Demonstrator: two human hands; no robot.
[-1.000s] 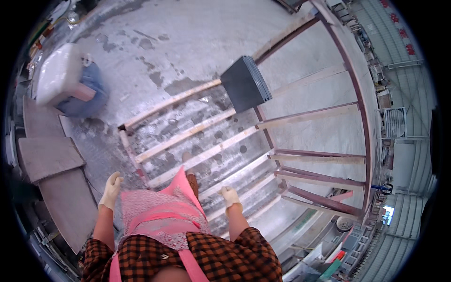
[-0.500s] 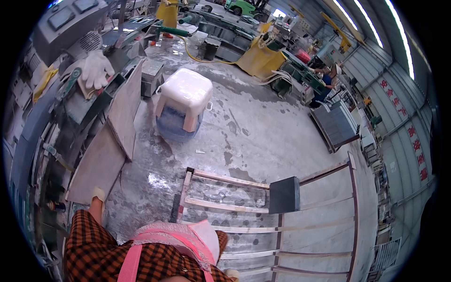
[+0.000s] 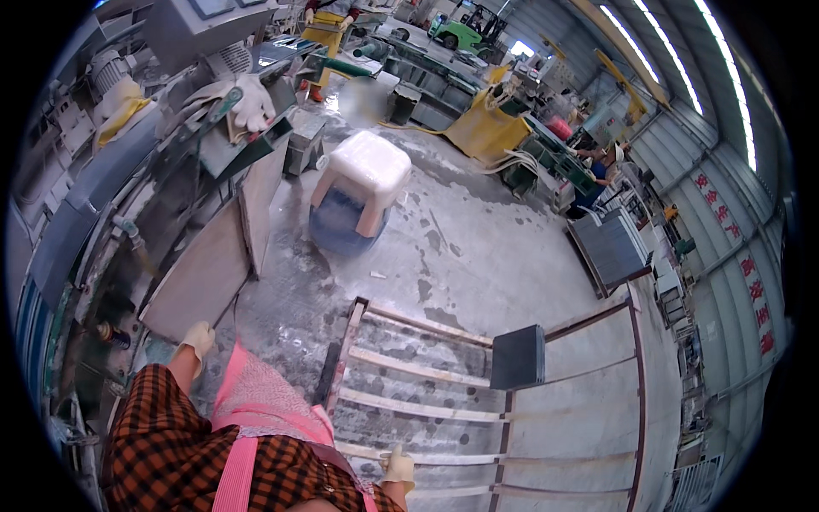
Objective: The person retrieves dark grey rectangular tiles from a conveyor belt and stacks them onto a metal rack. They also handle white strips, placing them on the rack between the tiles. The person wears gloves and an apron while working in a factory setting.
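Gloved and empty, both hands hang apart: the right hand [image 3: 397, 467] over the metal rack [image 3: 478, 410], the left hand [image 3: 198, 339] near a leaning stone slab [image 3: 200, 277]. Wet floor [image 3: 444, 256] could cause slipping; the slab could be knocked over. A white stool [image 3: 363, 179] stands beyond.
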